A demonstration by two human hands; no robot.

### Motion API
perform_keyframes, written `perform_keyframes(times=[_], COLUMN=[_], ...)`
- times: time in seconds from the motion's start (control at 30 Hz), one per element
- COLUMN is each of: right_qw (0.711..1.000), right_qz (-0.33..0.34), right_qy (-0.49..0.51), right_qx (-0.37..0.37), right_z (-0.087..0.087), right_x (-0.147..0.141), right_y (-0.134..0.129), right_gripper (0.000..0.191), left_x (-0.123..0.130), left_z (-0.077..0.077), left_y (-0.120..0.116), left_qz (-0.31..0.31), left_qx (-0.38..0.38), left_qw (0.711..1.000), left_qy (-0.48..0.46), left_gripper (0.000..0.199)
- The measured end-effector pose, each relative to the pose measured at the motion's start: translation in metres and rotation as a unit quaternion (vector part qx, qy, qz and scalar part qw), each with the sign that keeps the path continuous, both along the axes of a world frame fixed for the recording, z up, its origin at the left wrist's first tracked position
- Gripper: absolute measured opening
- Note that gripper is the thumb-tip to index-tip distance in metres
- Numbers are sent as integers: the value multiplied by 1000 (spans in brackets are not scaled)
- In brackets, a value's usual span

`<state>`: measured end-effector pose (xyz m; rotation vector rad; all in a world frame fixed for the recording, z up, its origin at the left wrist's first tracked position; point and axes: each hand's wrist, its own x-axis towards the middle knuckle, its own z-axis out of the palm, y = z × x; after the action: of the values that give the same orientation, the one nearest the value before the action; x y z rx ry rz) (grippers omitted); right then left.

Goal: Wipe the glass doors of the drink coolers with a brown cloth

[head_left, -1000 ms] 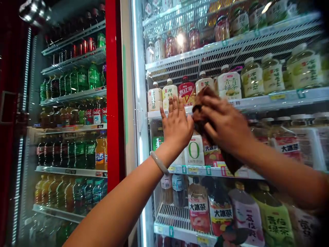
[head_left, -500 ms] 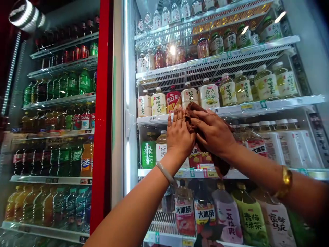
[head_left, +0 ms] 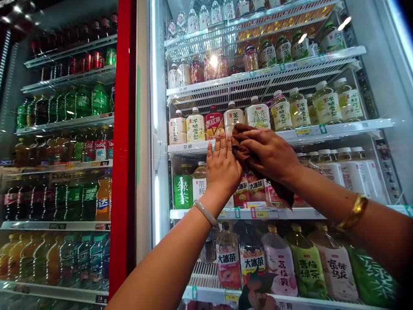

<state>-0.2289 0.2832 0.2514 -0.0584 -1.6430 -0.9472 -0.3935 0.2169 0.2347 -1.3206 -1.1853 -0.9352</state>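
Note:
My left hand (head_left: 224, 165) lies flat with its fingers stretched out, seemingly on the glass door (head_left: 213, 61) of the right-hand drinks fridge. Right beside it, my right hand (head_left: 271, 153) presses a bunched brown cloth (head_left: 285, 196) against the glass. Part of the cloth hangs down below the right palm, and its upper end shows between the two hands. A pale bangle (head_left: 205, 213) circles the left wrist and a gold bracelet (head_left: 354, 212) the right forearm.
Behind the glass, shelves hold rows of bottled tea, including a red-labelled bottle (head_left: 213, 122) and a green-labelled bottle (head_left: 183, 189). A red post (head_left: 123, 150) separates this fridge from another drinks fridge at left, with soda bottles (head_left: 100, 99) on its shelves.
The view has shifted slightly, so shelves sit a little further left. My right hand and the cloth have moved slightly right relative to the left hand, which stays flat.

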Motion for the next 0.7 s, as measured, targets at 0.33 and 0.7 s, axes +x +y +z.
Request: perform_keyframes(times=[0.33,0.7], right_qw=[1000,1000], right_qz=[-24,-22], right_qy=[-10,-6], right_qx=[15,-20], right_z=[-7,-15], right_x=[3,-2], right_y=[1,6], right_gripper=[30,32], left_x=[1,3], left_z=[0,1], left_y=[3,3], left_qz=[-30,80], left_qx=[-14,-29], left_qw=[999,996], left_qy=[-14,-10], left_gripper=[67,69])
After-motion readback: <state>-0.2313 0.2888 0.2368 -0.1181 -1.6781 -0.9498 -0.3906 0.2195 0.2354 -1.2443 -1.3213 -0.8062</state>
